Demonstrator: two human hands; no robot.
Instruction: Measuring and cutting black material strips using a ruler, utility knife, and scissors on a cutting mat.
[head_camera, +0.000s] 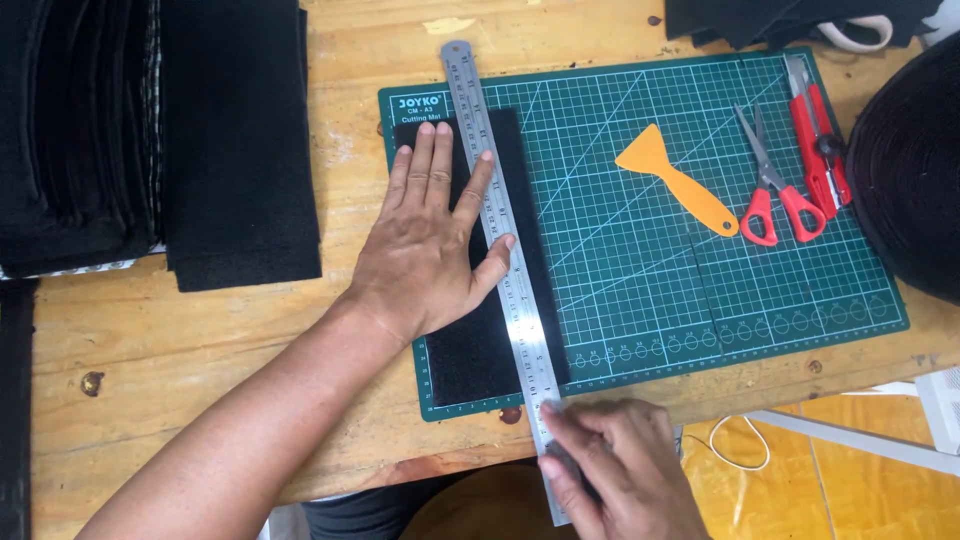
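Pressing our left hand flat, fingers spread, we pin the black strip and steel ruler to the green cutting mat at centre frame, seemingly so neither slips. Our right hand, lower centre, curls around the ruler's near end; whether it grips a blade is hidden.

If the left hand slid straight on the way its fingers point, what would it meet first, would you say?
The left hand points up the black felt strip beside the steel ruler; past the strip's far end, probably only bare green cutting mat.
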